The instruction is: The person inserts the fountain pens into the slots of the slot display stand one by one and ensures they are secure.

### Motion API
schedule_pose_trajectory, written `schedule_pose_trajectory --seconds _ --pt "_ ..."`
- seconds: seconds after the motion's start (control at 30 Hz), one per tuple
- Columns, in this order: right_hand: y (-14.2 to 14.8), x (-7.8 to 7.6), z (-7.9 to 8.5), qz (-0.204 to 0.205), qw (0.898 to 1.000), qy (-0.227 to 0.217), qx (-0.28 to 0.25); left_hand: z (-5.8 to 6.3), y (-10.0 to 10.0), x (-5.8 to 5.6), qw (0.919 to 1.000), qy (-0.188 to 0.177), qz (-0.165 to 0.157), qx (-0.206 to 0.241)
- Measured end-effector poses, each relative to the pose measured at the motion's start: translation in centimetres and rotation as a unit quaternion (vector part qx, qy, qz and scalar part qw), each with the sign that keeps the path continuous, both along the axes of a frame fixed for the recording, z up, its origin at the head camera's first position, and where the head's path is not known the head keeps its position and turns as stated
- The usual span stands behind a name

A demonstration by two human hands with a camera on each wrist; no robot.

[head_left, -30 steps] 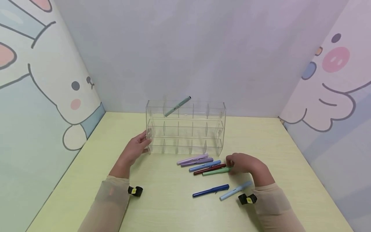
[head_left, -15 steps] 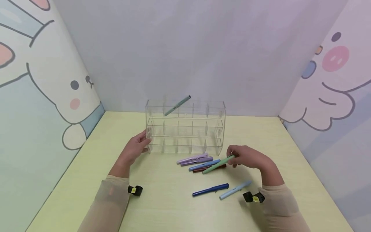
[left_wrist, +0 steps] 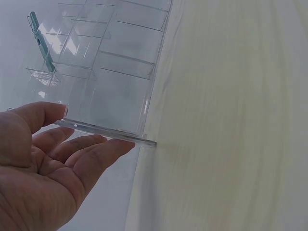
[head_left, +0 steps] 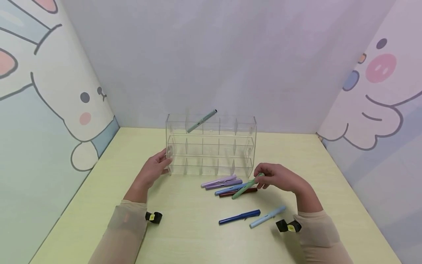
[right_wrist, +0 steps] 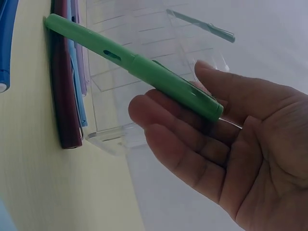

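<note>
My right hand (head_left: 278, 178) holds a green pen (right_wrist: 139, 67) by its capped end, between thumb and fingers. The pen slants down, its other end by the dark red pen (right_wrist: 66, 96). My left hand (head_left: 154, 169) grips the left side panel of a clear tiered pen rack (head_left: 211, 149), thumb on one face and fingers on the other in the left wrist view. A grey-green pen (head_left: 202, 121) leans across the rack's top tier. Beside the dark red pen lie a blue pen (head_left: 227, 190) and two purple pens (head_left: 219, 181).
Nearer the front of the table (head_left: 184, 234) lie a dark blue pen (head_left: 239, 217) and a light blue pen (head_left: 267, 217). A plain wall (head_left: 211, 55) stands behind the rack, with cartoon-printed walls at both sides.
My right hand has picked up the green pen's capped end from the table and tilted it, rising and then shifting slightly left. My left hand stays on the rack.
</note>
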State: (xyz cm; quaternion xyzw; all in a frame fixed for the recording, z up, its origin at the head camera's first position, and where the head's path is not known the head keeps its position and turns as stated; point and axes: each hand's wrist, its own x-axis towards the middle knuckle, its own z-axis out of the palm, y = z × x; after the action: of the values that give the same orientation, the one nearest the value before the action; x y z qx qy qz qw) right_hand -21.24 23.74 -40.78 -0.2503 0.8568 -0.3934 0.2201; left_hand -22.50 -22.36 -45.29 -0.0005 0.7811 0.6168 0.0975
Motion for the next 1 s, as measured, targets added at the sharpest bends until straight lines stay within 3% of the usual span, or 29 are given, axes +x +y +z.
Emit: schedule_pose_trajectory --seconds 0.23,0.53,0.77,1.0 --pt "-0.1 0.0 -0.3 -0.012 1.0 0.014 0.008 -0.2 0.0 0.2 1.0 0.002 -0.003 0.005" --pt "-0.1 0.1 0.2 -0.047 0.996 0.036 -0.073 -0.1 0.0 0.3 1.0 0.006 -0.003 0.004" --pt "0.0 -0.5 0.7 -0.092 0.982 0.067 -0.15 -0.1 0.2 0.3 1.0 -0.001 -0.004 0.009" --pt "-0.9 -1.7 2.5 -0.127 0.962 0.109 -0.216 0.1 0.0 0.3 1.0 -0.004 0.002 0.004"
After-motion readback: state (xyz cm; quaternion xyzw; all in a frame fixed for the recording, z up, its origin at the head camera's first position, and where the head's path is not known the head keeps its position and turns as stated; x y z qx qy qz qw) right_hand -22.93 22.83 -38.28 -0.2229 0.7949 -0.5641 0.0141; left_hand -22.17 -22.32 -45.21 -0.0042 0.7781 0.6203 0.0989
